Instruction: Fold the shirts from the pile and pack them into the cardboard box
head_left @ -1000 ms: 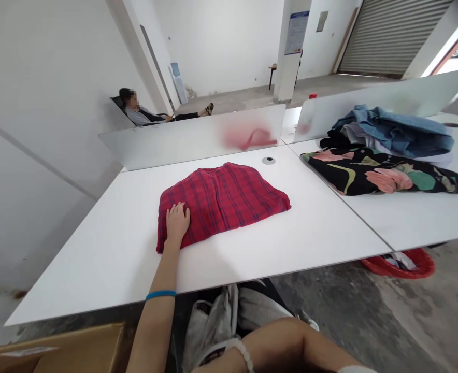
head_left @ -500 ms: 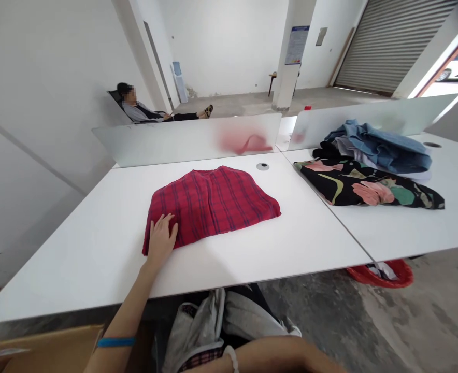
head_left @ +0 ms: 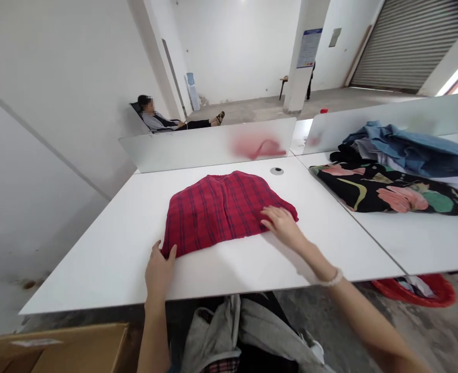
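A red plaid shirt [head_left: 217,210] with dark blue lines lies folded on the white table [head_left: 108,254] in front of me. At its near left corner is my left hand [head_left: 160,269], thumb and fingers apart around the corner, seemingly not gripping the cloth. My right hand [head_left: 283,225] rests on the right part of the shirt, fingers stretched out and flat. A pale bracelet [head_left: 332,278] circles the right wrist.
To the right lie a black floral garment [head_left: 396,191] and a pile of blue clothes [head_left: 408,147]. Frosted dividers [head_left: 198,147] edge the table's back. Below stand a red basket [head_left: 442,292] and a cardboard box [head_left: 81,352]. Beyond, a person [head_left: 159,122] reclines in a chair.
My left hand has slid off the shirt's top to its near left corner. My right hand has come up from below onto the shirt's right side. The view has shifted slightly left.
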### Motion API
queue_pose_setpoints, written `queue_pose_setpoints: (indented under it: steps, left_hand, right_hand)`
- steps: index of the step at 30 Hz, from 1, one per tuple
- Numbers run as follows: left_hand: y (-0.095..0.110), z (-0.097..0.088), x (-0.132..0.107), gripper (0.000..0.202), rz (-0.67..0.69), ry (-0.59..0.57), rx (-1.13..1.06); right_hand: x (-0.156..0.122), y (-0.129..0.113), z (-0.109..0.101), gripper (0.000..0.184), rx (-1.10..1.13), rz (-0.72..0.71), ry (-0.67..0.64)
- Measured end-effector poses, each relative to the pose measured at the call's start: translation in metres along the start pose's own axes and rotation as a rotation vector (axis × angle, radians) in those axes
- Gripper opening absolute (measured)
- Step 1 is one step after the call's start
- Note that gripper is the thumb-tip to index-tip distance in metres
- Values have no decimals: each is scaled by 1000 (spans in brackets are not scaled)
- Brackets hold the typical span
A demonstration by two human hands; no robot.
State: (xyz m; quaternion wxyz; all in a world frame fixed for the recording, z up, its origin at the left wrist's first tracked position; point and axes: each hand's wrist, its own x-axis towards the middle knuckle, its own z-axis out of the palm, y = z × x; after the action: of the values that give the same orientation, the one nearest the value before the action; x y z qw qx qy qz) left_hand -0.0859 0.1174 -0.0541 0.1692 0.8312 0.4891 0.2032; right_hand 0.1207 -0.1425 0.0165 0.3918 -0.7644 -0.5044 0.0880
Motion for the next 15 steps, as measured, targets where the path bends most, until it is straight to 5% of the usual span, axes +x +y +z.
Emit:
queue_pose_setpoints:
  steps: [3,8,15]
  left_hand:
    - [3,2,10,50,-13,-61,-120]
    - [-2,4,8,44,107,-26,-193]
    - [-58,-7,-81,38,139,69,-148]
  right_hand:
    - [-8,41,-21,32,-147,131,119]
    - [-29,76,-18,30,-256,202,189]
    - [-111,115,-9,35,-306,166,176]
